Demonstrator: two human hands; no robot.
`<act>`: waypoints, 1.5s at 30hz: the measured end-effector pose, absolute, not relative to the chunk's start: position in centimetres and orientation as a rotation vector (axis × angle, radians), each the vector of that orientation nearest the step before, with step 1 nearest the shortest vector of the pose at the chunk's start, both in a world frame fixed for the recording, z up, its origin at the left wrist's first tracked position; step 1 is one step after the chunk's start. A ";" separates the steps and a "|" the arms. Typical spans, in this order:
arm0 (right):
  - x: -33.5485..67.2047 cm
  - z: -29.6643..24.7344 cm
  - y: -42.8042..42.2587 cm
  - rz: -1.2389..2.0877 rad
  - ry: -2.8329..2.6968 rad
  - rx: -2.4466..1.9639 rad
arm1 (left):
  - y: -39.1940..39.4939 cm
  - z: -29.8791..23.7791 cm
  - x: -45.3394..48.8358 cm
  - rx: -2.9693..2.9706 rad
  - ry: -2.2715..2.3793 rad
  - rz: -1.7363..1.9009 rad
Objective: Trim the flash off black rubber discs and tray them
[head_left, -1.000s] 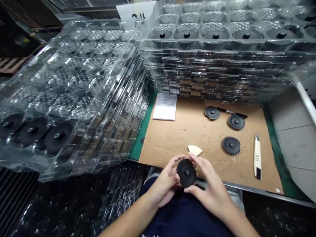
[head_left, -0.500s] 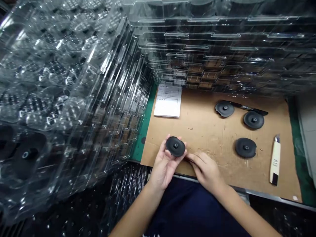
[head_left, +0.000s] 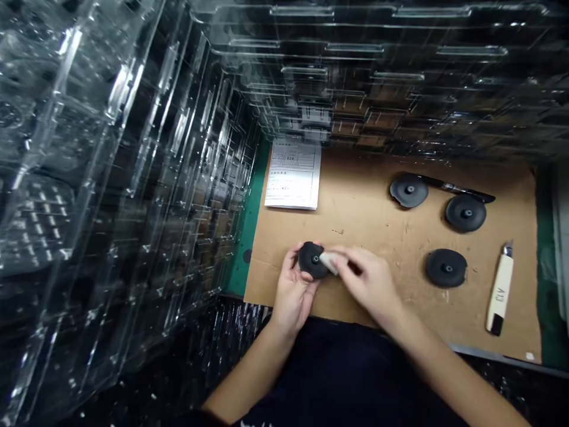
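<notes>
My left hand (head_left: 291, 290) grips a round black disc (head_left: 310, 260) with a small hub in its middle, held just above the front left part of the brown cardboard sheet (head_left: 368, 231). My right hand (head_left: 371, 281) pinches a small pale wedge-shaped piece (head_left: 329, 262) and presses it against the disc's right side. Three more black discs lie on the cardboard: one at the back (head_left: 409, 190), one to its right (head_left: 465, 213), and one nearer me (head_left: 446, 268).
Tall stacks of clear plastic trays stand at the left (head_left: 111, 178) and along the back (head_left: 377, 77). A printed paper sheet (head_left: 293, 175) lies at the cardboard's back left. A white utility knife (head_left: 498, 295) lies at the right, a black pen (head_left: 462, 190) behind the discs.
My right hand picked the pale wedge off the cardboard and brought it onto the disc. My left hand carried the disc from my lap up over the cardboard. The view moved closer.
</notes>
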State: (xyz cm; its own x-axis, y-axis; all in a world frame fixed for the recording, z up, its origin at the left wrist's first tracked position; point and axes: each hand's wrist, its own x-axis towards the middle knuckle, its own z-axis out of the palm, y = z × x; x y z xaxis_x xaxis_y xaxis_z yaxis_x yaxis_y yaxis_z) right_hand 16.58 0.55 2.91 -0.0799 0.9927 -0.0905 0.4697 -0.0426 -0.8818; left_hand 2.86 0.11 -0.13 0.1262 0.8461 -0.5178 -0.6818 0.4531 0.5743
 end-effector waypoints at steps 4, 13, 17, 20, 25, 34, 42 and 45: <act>16.7 3.1 0.2 1.066 -1.614 -1.534 | 0.1 0.1 2.8 0.206 0.924 1.096; 16.5 3.1 0.0 1.045 -1.598 -1.529 | 0.2 0.3 2.9 0.226 0.933 1.065; 16.3 2.9 -0.5 0.993 -1.560 -1.584 | 0.0 0.1 2.8 0.253 0.932 1.091; 16.2 2.6 -0.6 0.976 -1.578 -1.548 | 0.1 0.0 2.7 0.267 0.920 1.075; 17.2 2.4 1.0 0.858 -1.528 -1.611 | 0.1 0.5 2.5 0.315 0.887 1.009; 15.6 9.1 -3.7 0.875 -1.714 -1.354 | -2.6 5.0 2.4 0.346 0.891 0.850; 15.5 11.2 -6.5 0.649 -1.742 -1.203 | -4.1 8.0 2.3 0.422 0.799 0.846; 15.4 11.8 -6.5 0.549 -1.682 -1.281 | -4.4 8.7 2.7 0.442 0.801 0.843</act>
